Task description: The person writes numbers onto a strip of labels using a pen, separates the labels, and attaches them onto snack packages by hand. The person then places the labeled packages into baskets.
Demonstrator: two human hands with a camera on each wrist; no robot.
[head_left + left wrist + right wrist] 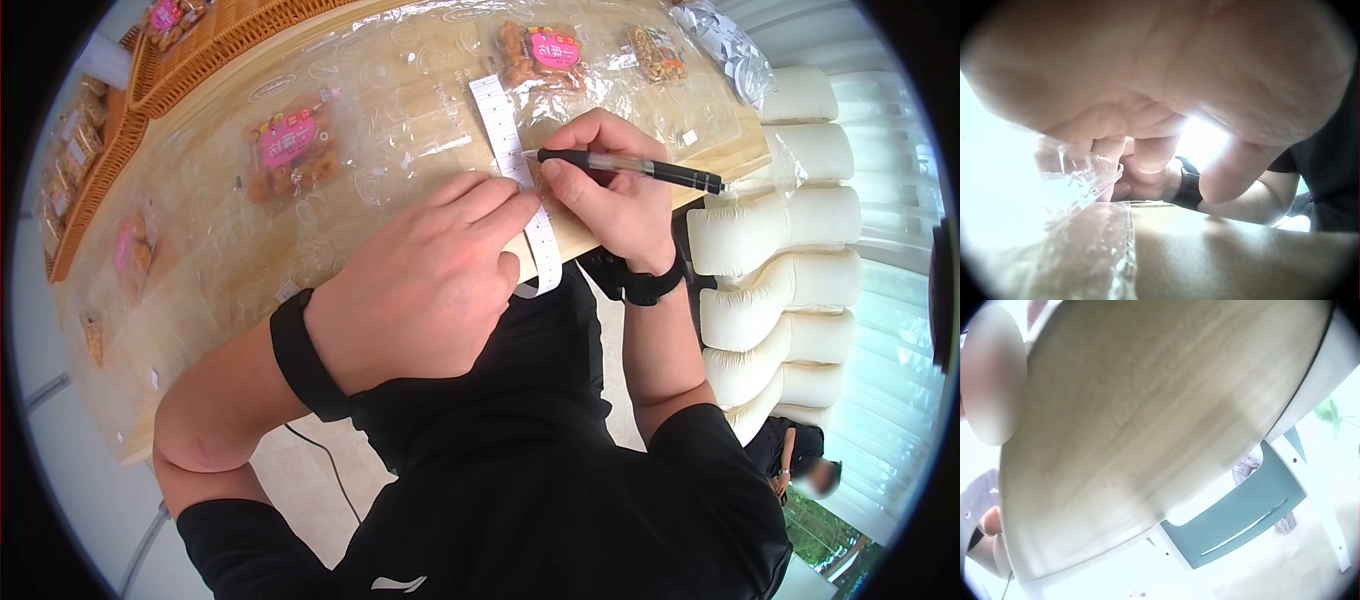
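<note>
A white strip with small, evenly spaced printed marks (492,115) lies across the wooden table, and its near end curls over the front edge. My left hand (420,285) presses the strip down with extended fingertips; in the left wrist view that hand's palm (1147,69) arches over the tabletop. My right hand (628,205) pinches a black pen with a clear barrel (640,168). The pen's tip points at the strip, just beyond the left fingertips. Clear plastic film (400,120) spreads over the table around and beneath the strip.
Snack packets with pink labels (290,145) and a nut packet (657,55) lie among the film. Wicker baskets (200,70) hold more packets at the far left. A cream padded seat (740,240) adjoins the table's right side. Another person (785,455) is at the lower right.
</note>
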